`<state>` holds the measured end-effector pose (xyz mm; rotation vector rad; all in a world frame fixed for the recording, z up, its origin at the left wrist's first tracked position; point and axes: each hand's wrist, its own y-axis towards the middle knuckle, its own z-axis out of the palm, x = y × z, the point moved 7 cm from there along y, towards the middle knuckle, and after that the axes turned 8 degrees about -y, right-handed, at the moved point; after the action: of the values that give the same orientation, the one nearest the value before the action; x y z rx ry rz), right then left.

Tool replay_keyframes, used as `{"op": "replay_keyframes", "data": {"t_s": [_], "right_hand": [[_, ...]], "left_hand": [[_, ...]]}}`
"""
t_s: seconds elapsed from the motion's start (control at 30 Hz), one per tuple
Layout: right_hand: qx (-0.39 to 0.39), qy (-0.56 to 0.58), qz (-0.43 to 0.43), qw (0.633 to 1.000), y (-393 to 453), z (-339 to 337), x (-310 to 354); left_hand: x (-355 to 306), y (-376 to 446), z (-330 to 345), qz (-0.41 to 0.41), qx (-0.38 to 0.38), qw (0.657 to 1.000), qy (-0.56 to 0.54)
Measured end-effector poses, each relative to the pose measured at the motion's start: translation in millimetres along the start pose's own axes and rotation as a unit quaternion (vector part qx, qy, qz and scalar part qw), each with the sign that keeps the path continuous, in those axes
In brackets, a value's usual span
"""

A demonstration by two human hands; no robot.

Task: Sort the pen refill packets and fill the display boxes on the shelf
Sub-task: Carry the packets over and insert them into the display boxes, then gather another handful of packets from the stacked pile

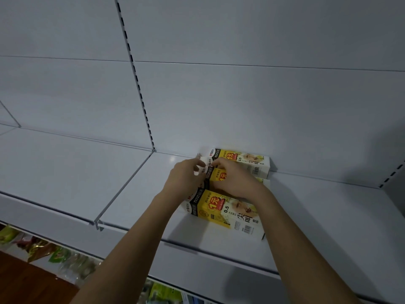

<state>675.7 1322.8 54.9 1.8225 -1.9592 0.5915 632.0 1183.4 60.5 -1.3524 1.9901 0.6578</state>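
Three yellow-and-white display boxes lie side by side on the white shelf [328,211]: a near box [232,212], a middle box [218,175] mostly under my hands, and a far box [245,161] against the back panel. My left hand [186,178] pinches the white flap [202,165] at the left end of the middle box. My right hand [236,178] lies over the middle box, its fingers curled on the box's top at the same end. No loose refill packets show.
The shelf's back panel [241,102] rises right behind the far box, with a slotted upright [140,88] to the left. A second shelf board [54,167] adjoins on the left. Below the front edge hang colourful packets [61,257] on a lower level.
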Motion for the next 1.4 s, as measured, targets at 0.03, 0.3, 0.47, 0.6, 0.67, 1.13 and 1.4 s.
{"op": "replay_keyframes", "data": {"t_s": [0.03,0.3,0.47,0.6,0.67,1.13,1.4], "right_hand": [[-0.008,0.006,-0.007,1.0,-1.8,-2.9,0.0],[-0.064,0.005,-0.039,0.997,-14.4,-22.0,10.3],[-0.049,0.019,-0.089,0.995,-24.3,-12.8,47.1],[0.005,0.019,-0.149,0.989,-36.8,17.1,96.4],[0.045,0.01,-0.172,0.984,-44.9,38.0,122.2],[0.287,-0.073,-0.249,0.922,-129.3,270.2,291.4],[0.398,-0.14,-0.234,0.876,-151.6,398.5,351.4]], "left_hand": [[-3.3,-2.5,-3.6,0.014,-0.018,1.0,0.022],[-0.3,-43.8,-44.6,0.016,-0.098,0.979,0.177],[45.6,-102.0,-77.2,-0.071,-0.144,0.97,0.181],[91.1,-155.4,-112.6,-0.142,-0.163,0.96,0.178],[113.0,-184.4,-130.7,-0.168,-0.189,0.953,0.17],[330.8,-442.9,-204.8,-0.435,-0.236,0.862,0.106],[418.3,-580.0,-229.6,-0.526,-0.253,0.812,0.023]]}}
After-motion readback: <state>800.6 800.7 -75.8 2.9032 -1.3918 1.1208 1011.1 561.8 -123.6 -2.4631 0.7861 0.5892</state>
